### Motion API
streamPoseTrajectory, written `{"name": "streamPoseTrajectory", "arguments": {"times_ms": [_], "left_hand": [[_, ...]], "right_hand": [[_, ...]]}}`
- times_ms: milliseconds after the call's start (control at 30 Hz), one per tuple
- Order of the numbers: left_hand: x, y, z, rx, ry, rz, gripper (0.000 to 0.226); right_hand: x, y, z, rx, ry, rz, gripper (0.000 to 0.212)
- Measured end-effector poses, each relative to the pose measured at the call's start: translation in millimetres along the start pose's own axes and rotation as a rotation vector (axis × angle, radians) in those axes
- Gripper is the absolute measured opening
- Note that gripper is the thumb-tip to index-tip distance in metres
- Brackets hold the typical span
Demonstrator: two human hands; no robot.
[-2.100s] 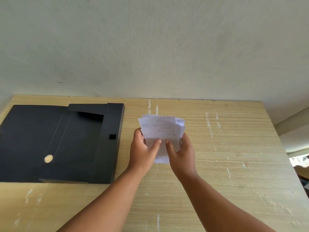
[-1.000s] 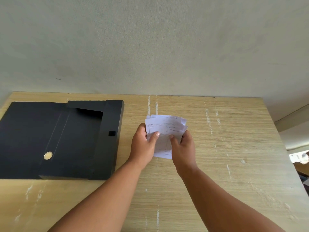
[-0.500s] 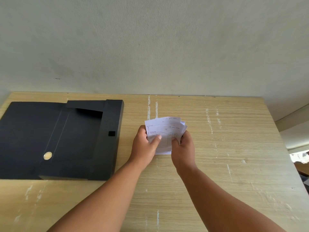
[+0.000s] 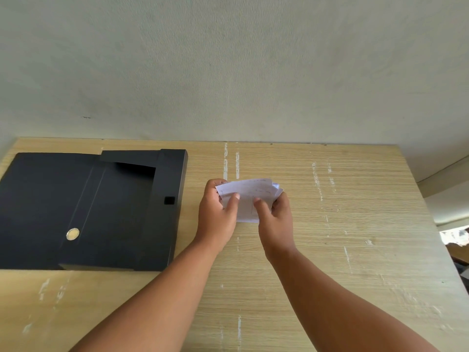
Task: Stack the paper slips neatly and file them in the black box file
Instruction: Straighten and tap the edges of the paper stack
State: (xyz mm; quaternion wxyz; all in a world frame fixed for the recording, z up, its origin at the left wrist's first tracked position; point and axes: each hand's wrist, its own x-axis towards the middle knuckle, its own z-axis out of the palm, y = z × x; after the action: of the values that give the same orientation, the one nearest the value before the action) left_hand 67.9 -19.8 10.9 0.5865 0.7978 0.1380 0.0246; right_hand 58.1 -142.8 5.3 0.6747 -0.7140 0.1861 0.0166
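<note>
The slips are white, faintly printed paper, gathered in a small loose bundle held above the table, right of the box file and apart from it; their top edges are uneven, a few corners fanning out at the upper right; the lower edge hangs free below the thumbs; the left hand grips the bundle's left side, the right hand its right side. The box file is black, lying flat and open on the table's left part; its flap is spread leftward, with a round metal snap; its spine stands along the right edge.
</note>
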Motion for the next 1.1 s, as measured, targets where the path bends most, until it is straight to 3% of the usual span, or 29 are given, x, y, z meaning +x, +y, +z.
{"name": "streamPoseTrajectory", "arguments": {"times_ms": [200,433,500,600,800,1000,1100], "left_hand": [[-7,7,14,-0.316,0.007,-0.039,0.049],[1,22,23,-0.37,0.127,-0.177,0.052],[2,24,24,-0.362,0.15,-0.188,0.047],[3,22,25,-0.375,0.163,-0.204,0.042],[3,23,26,-0.316,0.161,-0.211,0.034],[1,16,20,-0.277,-0.024,-0.125,0.025],[6,4,16,-0.089,-0.071,-0.1,0.039]], "right_hand": [[-3,-8,11,0.207,0.102,0.097,0.073],[4,-21,17,0.293,0.187,0.265,0.085],[6,-22,17,0.307,0.197,0.297,0.078],[7,-23,16,0.326,0.21,0.298,0.048],[10,-23,17,0.321,0.204,0.292,0.062],[11,-19,14,0.231,0.147,0.29,0.046],[11,-20,10,0.271,0.11,0.294,0.035]]}}
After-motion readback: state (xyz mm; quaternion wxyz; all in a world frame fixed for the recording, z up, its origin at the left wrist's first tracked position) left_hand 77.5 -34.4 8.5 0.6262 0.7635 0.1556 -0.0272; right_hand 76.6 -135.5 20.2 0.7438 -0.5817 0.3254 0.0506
